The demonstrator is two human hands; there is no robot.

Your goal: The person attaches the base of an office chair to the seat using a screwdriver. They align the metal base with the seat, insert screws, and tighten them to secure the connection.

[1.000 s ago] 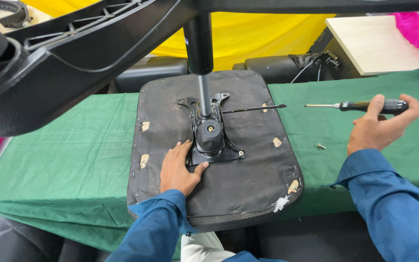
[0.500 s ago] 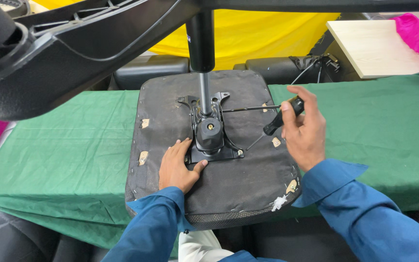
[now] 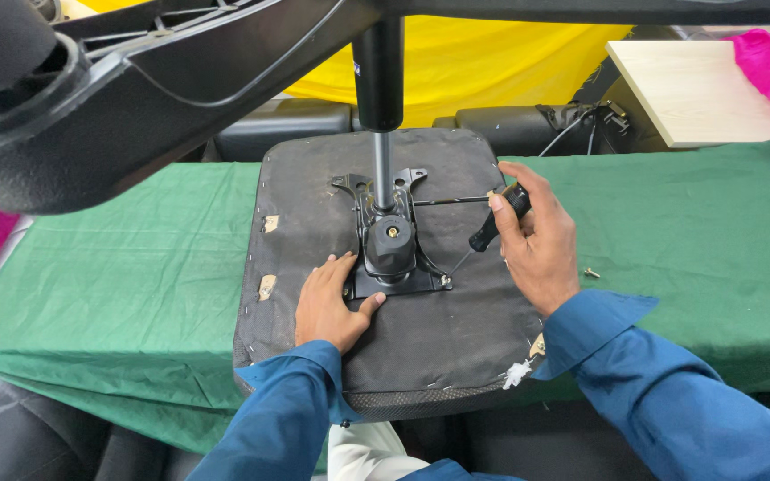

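Observation:
An upturned black chair seat (image 3: pixel 456 330) lies on a green-covered table (image 3: pixel 135 267). A black metal mechanism plate (image 3: pixel 392 258) is mounted at its middle, with a gas-lift column (image 3: pixel 379 107) rising from it to the chair base (image 3: pixel 135 80) overhead. My left hand (image 3: pixel 331 303) rests flat on the seat, thumb against the plate's near edge. My right hand (image 3: pixel 536 240) grips a black-handled screwdriver (image 3: pixel 492 227), its thin shaft slanting down to a screw at the plate's near right corner.
A small loose screw (image 3: pixel 591 273) lies on the green cloth right of the seat. A pale wooden board (image 3: pixel 697 89) sits at the back right, yellow cloth (image 3: pixel 492 62) behind. Black cushions (image 3: pixel 278 125) line the table's far edge.
My right hand has carried the screwdriver from the far right of the table over to the seat and set its tip at the plate's corner. My left hand has stayed put.

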